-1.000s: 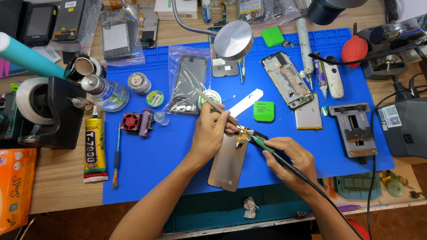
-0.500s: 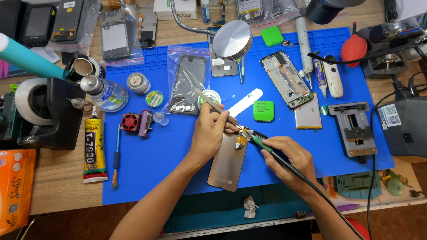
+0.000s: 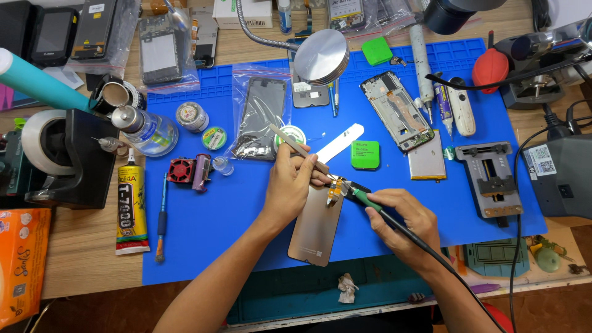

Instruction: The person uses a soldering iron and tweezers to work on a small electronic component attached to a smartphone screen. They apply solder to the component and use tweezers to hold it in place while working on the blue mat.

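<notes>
Centrally, left hand (image 3: 290,185) fingers pinching thin metal tweezers (image 3: 299,148), right hand (image 3: 404,222) gripping green-collared soldering iron (image 3: 364,198), glossy phone panel (image 3: 316,227), perhaps glass.

A pale wooden worktop (image 3: 74,271) fills the view, seen from above in bright, even light. A blue silicone mat (image 3: 203,240) covers most of its middle, and a darker teal mat (image 3: 296,293) lies along the near edge. A round lamp head (image 3: 320,57) on a flexible metal neck hangs over the far side. A black tape dispenser (image 3: 61,160) stands at the left, a grey box (image 3: 564,176) at the right. A strip of brown floor (image 3: 98,314) shows below the worktop.
</notes>
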